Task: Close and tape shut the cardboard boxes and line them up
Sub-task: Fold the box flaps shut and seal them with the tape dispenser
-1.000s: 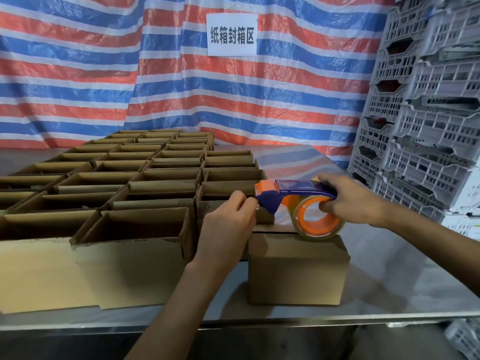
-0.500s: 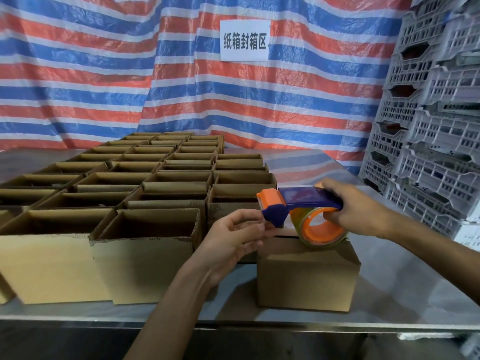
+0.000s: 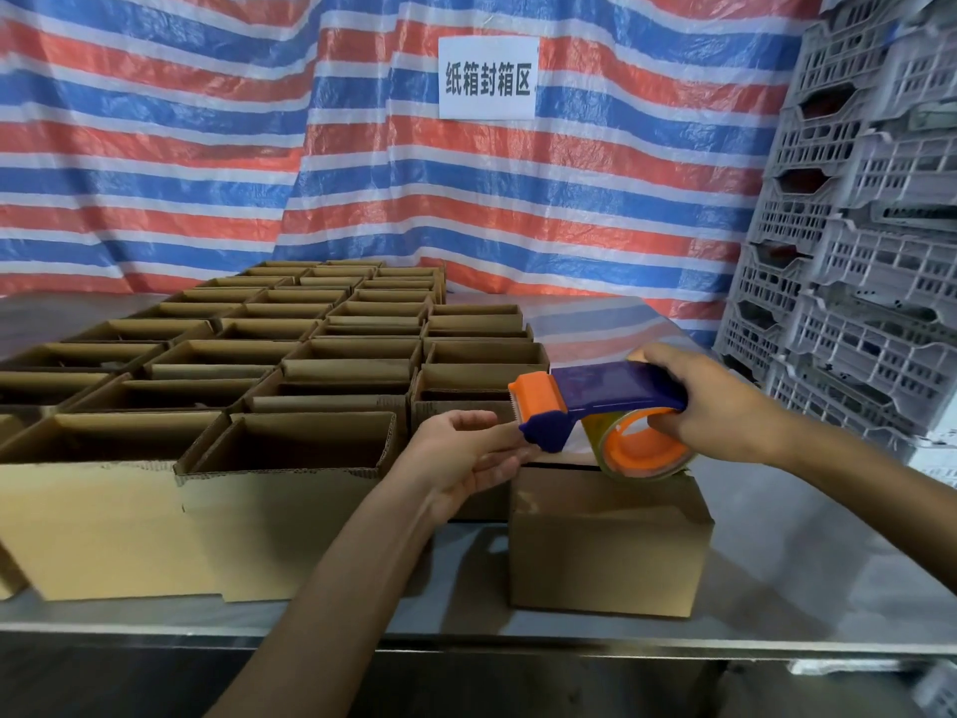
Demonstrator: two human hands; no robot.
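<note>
Step in hand, judged: starting the tape strip across the top seam of the closed box [image 3: 606,541].

The right grip [image 3: 725,406] was wrapped round the tape dispenser [image 3: 611,393] at its rear, thumb on top and fingers curled under into the roll core. The left grip [image 3: 466,458] was open with loose, straightish fingers, its tips at the dispenser's blue nose. Could not tell whether a clear tape end lay between them.

The closed box sat near the front edge of the table [image 3: 802,562], just right of the open boxes [image 3: 279,520] and apart from them. The tape roll [image 3: 642,448] rested on the box's top at the right end. A dark slit showed across the top, so the flaps were probably not fully flush.

To do it well: pull out a short tail first, stick it down over the side wall, then draw the dispenser straight along the seam with steady downward pressure. The free grip should press the flaps level, or the tape would bridge the gap and wrinkle.

Materials:
- Boxes: plain brown corrugated card, matte, fluted cut edges, slightly ragged rims.
- Dispenser: hard glossy plastic with a dark blue body, an orange serrated head and an orange core.
- Tape: clear-yellowish, shiny.
- Table: smooth grey metal, faintly reflective.

Behind were a crinkly striped tarp [image 3: 207,147] and stacked grey lattice crates [image 3: 870,251].
</note>
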